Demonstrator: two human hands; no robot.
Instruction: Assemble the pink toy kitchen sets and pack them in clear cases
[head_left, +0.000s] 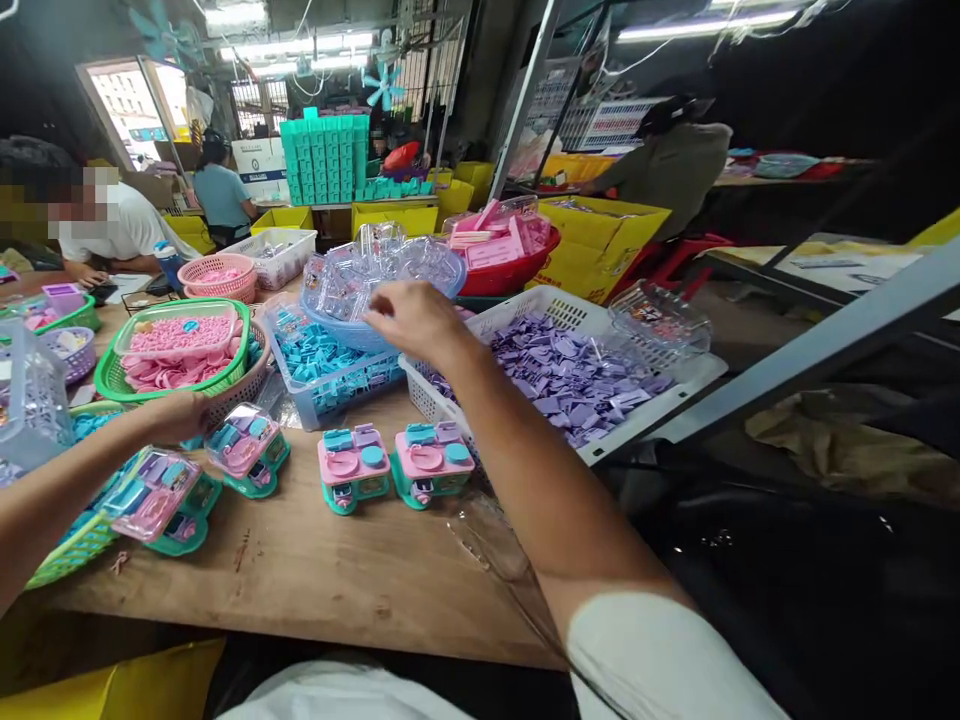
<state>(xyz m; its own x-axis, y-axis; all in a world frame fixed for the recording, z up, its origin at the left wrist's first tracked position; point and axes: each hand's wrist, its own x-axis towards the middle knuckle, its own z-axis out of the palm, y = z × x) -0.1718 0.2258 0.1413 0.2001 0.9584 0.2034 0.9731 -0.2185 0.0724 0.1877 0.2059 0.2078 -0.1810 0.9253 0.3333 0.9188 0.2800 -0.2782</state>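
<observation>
My right hand (pixel 411 318) reaches out over the blue bowl (pixel 330 325) heaped with clear plastic covers (pixel 379 262); its fingers curl down onto the covers, and I cannot make out whether they hold one. My left hand (pixel 178 414) rests by the pink basket's rim, next to a toy set with a clear cover (pixel 247 448); its fingers are hidden. Two uncovered pink-and-teal toy sets (pixel 354 465) (pixel 433 461) stand on the wooden table (pixel 322 570) in front of me. Another covered set (pixel 161 500) lies at the left.
A white basket (pixel 525 310) of purple parts sits at the right, a blue crate (pixel 337 385) of turquoise parts in the middle, a green basket (pixel 112 375) with pink parts at the left. A red bowl (pixel 517 272) stands behind. Other people work at the far tables.
</observation>
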